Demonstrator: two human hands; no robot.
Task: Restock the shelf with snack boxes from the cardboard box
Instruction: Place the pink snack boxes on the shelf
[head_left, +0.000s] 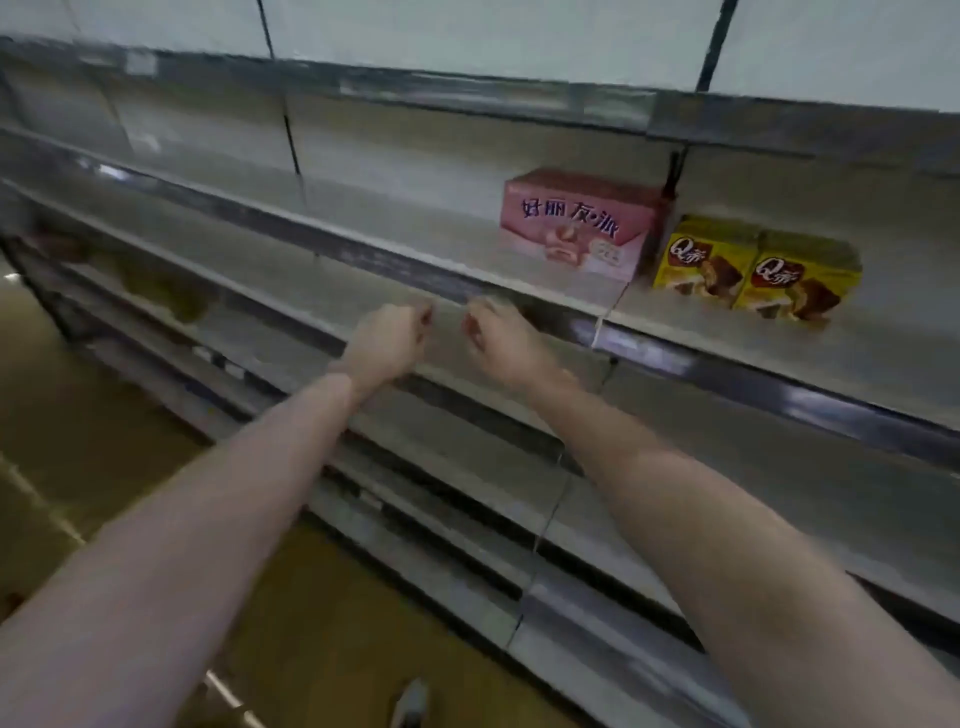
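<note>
Three snack boxes stand on the shelf in front of me: one pink pie box and, just to its right, two yellow Q-cake boxes side by side, touching each other. The rest of this shelf board is bare, and so is most of the boards below it.

Both my hands are empty. My left hand and my right hand are held near each other before the front rail of the shelf, each with the fingers curled loosely inward, not pinching anything. Whether they touch the rail, I cannot tell, because the picture is blurred.

I judge that I am between two placings. The cardboard box is not in view, so I cannot say where it is. The next move calls for turning toward it, taking more snack boxes and setting them upright beside the pink one, on its left.
</note>
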